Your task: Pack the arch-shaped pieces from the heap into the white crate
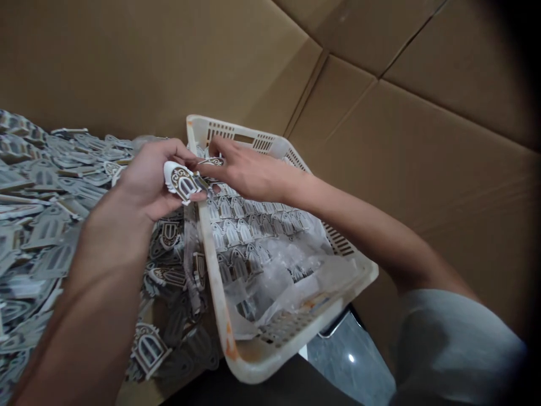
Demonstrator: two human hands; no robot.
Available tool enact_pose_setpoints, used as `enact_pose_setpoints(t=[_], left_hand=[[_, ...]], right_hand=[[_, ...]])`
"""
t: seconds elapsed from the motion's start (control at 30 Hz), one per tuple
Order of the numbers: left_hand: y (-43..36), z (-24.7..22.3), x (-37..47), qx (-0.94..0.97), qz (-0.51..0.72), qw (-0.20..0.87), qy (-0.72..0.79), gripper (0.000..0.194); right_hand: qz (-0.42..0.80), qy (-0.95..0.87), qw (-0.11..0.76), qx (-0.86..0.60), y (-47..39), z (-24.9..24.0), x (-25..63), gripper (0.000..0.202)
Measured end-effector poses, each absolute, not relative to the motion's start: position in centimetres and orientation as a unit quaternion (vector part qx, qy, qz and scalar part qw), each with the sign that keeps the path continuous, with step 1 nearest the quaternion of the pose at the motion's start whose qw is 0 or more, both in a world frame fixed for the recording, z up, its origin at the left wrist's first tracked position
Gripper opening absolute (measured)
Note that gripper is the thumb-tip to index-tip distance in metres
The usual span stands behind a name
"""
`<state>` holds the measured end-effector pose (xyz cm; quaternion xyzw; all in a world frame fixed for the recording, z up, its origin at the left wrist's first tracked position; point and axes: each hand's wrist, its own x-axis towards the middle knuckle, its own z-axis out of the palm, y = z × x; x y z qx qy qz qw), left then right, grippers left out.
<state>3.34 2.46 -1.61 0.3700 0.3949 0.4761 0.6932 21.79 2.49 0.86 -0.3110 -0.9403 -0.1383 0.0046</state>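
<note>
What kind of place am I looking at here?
Probably a small craft or packing workshop. A big pile of cutouts shaped like arched windows lies loose on the left, more sit in rows in a white plastic basket, and flattened cardboard covers the surroundings. The left hand holds one cutout.

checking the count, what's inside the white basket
Rows of arch-shaped cutouts lie in the basket, with crumpled clear plastic over the near part; whatever lies beneath the plastic is hidden.

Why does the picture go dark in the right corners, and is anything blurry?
Head view: a dark vignette swallows the right corners; the loose pile of cutouts at the left edge smears with blur, while the cutout in the left hand and the basket look sharper; a small glare spot shines on the floor.
</note>
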Motion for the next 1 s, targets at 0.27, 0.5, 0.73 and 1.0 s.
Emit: enact_pose_setpoints(t=[0.27, 0.5, 0.73, 1.0], left_hand=[[1.9, -1.5, 3.5, 0.366, 0.471, 0.723, 0.348, 0.023], [3.3, -2.3, 1.9, 0.361, 0.513, 0.680, 0.380, 0.008], [3.4, -1.9, 0.8, 0.324, 0.526, 0.682, 0.393, 0.008], [3.2, -2.5, 1.9, 0.382, 0.500, 0.677, 0.383, 0.019]], right_hand=[[-0.038, -0.909, 0.222, -0.351, 1.8, 3.8, 23.0, 0.021], [0.323, -0.808, 0.131, -0.475, -2.6, 2.8, 28.9, 0.020], [0.480, -0.553, 0.064, -0.678, -5.9, -7.8, 31.8, 0.019], [0.580, -0.379, 0.153, -0.705, -6.9, -10.5, 30.8, 0.005]])
